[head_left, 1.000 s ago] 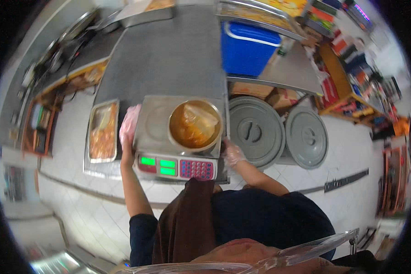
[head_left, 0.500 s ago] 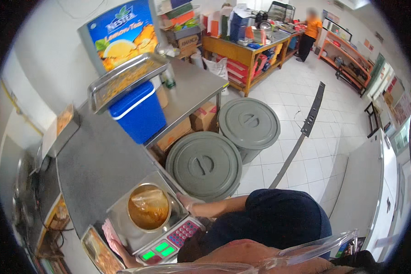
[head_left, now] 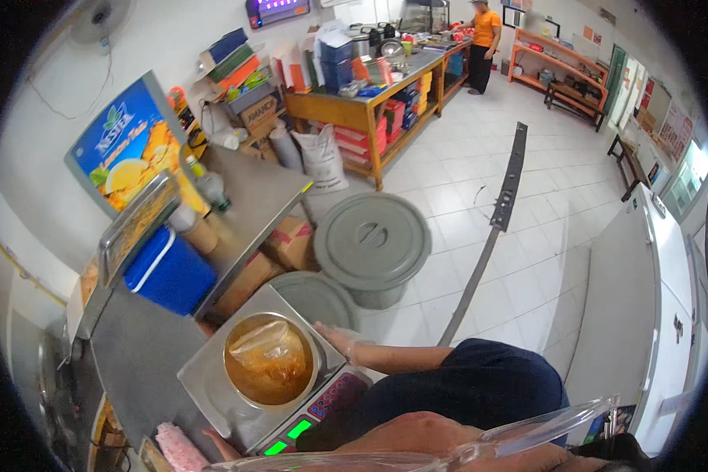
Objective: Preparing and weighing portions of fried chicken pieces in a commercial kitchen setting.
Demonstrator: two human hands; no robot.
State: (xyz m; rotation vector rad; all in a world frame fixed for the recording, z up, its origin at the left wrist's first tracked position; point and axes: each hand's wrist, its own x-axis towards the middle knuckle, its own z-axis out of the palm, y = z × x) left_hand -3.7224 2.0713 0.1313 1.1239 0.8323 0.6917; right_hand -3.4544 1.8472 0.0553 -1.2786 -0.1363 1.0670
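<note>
A digital weighing scale (head_left: 212,393) with a steel top and green-lit displays is in front of me, slightly tilted. On it stands a round metal pot (head_left: 313,370) of orange-brown sauce or paste, with a clear plastic bag (head_left: 263,346) lying in it. My right hand (head_left: 336,341), in what looks like a thin clear glove, grips the scale's right edge. At the opposite edge my left hand (head_left: 222,447) is closed against the scale; most of its fingers are hidden. A bunched pink-and-white thing, seemingly cloth (head_left: 181,448), lies beside it.
Two lidded grey bins (head_left: 374,236) stand beyond the scale. A steel counter (head_left: 134,370) bears a blue cooler box (head_left: 171,271) with a food tray (head_left: 141,224) on top. A white chest freezer (head_left: 617,291) is at right. Far back, a person (head_left: 481,47) stands by a wooden table (head_left: 377,149).
My view has swung, so the room sits lower and further left. The scale with its pot appears larger and now covers much of the nearer bin; both hands have stayed at its edges.
</note>
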